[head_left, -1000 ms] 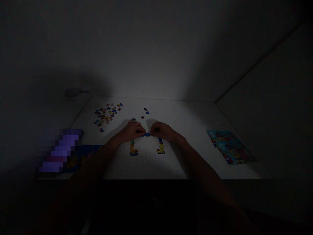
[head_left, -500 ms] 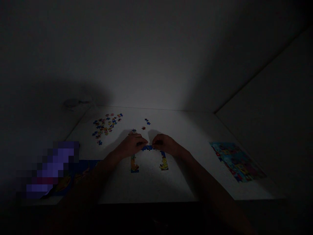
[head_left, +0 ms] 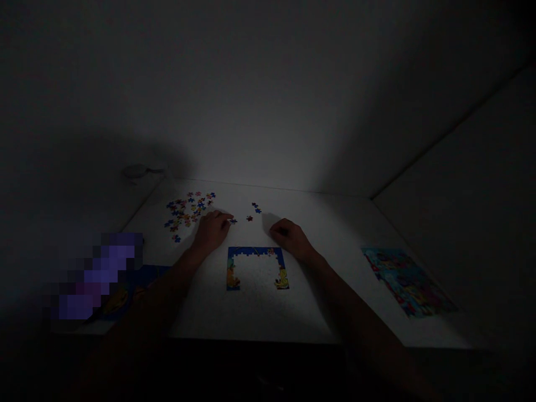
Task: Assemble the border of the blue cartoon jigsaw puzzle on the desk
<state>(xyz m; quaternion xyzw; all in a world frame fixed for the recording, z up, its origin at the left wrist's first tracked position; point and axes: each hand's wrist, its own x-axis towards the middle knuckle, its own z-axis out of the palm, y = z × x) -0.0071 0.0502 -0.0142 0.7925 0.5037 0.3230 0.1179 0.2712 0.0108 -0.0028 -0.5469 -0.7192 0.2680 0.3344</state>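
Note:
A blue-edged jigsaw frame (head_left: 251,250) lies on the white table, its top edge joined to two short sides, with the bottom side open. Above its upper left corner is my left hand (head_left: 213,231), with thumb and forefinger closed at a loose jigsaw piece (head_left: 233,221). My right hand (head_left: 290,237) hovers by the frame's upper right corner, fingers curled and tips together; anything between them is too dark to make out. Beyond the hands lie a reddish piece (head_left: 250,218) and a couple of blue pieces (head_left: 257,208).
Many loose jigsaw pieces (head_left: 184,212) are spread at the back left. A colourful picture sheet (head_left: 410,282) lies at the right. A dark blue picture (head_left: 142,279) is partly under my left forearm, beside a blurred purple patch (head_left: 100,276). Walls border the table (head_left: 259,312).
Both hands have come off the frame's top edge, which now shows whole. My left hand has moved left and away to a loose piece; my right hand has shifted slightly right and away.

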